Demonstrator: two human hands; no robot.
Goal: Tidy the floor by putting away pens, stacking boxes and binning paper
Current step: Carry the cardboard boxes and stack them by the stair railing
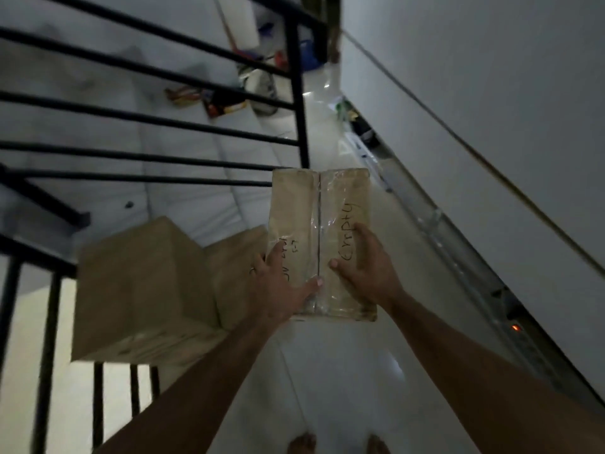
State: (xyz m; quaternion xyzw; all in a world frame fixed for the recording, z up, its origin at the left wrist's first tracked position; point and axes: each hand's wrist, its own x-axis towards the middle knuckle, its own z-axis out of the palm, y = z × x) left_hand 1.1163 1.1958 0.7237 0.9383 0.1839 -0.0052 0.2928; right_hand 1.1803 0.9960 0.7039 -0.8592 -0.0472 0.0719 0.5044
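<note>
Both forearms are stretched forward over the pale floor [343,371]. Beside a black railing [163,122], two brown boxes [140,290] are stacked at the left. A taped cardboard box [322,204] is gripped above the floor, left hand [278,290] and right hand [363,267] fingers curled around it.
</note>
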